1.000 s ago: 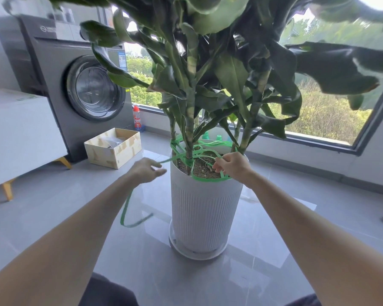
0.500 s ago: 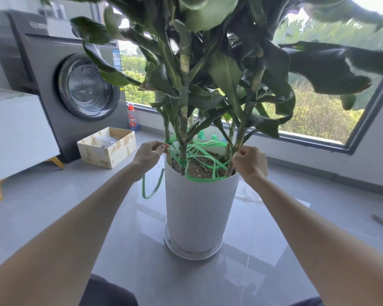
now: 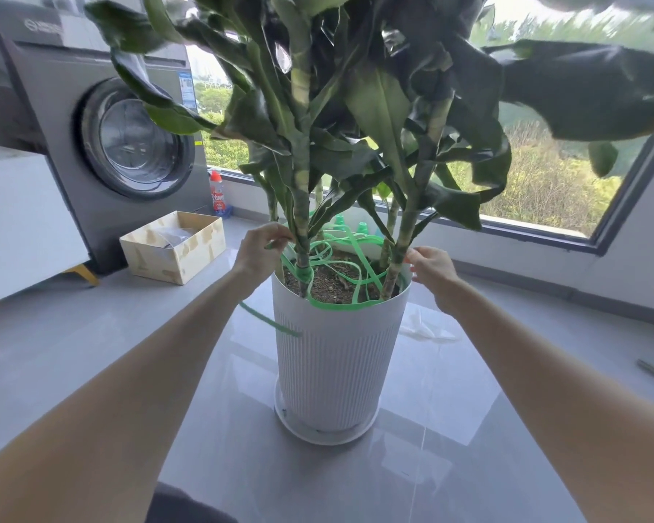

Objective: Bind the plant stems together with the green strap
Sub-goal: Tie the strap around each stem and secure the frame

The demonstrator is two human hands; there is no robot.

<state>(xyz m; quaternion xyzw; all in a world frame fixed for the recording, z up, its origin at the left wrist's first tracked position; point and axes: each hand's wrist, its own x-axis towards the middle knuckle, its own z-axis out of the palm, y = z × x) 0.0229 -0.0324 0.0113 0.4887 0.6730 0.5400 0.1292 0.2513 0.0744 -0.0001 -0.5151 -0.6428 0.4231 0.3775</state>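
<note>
The left hand (image 3: 259, 252) pinches the green strap (image 3: 340, 305) beside a stem (image 3: 302, 228), probably to tighten it; on the right hand (image 3: 433, 271), the fingers' state is unclear.

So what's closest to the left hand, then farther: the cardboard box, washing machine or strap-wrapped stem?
1. Strap-wrapped stem, just right of the left hand.
2. Cardboard box, on the floor to its left.
3. Washing machine, behind the box, far left.
</note>
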